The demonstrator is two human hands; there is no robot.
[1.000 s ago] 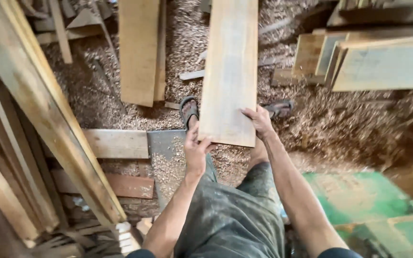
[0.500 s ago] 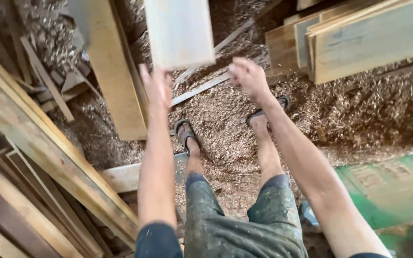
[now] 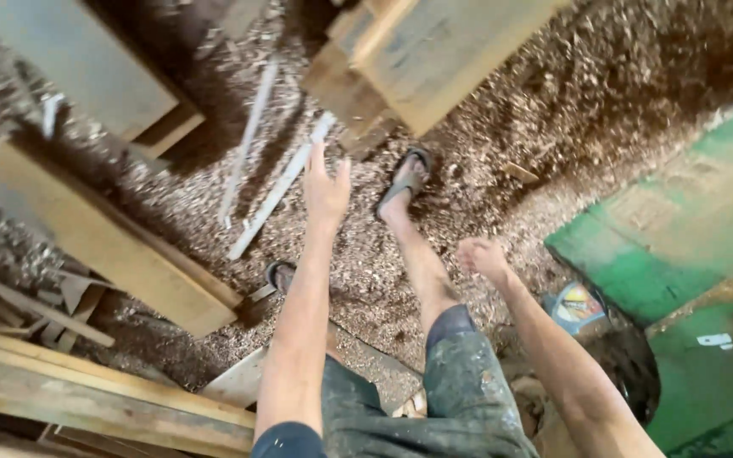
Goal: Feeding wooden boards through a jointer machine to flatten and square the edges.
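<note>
Two hands are empty just now. The left hand (image 3: 326,188) is stretched forward with fingers spread, touching nothing; the right hand (image 3: 483,257) hangs lower with fingers curled loosely in, also gripping nothing. The nearest timber is the stack (image 3: 417,59) at the top edge of the floor, just beyond the left fingertips and above the forward sandal (image 3: 406,180). A thin strip (image 3: 280,188) lies on the sawdust (image 3: 553,127) beside the left hand. A long plank (image 3: 108,242) leans at the floor's left side, and a green machine (image 3: 680,237) fills the right edge. To handle a board well here, I judge both palms should take it near its end, feet set wide on the loose shavings, clear of the strip.
</note>
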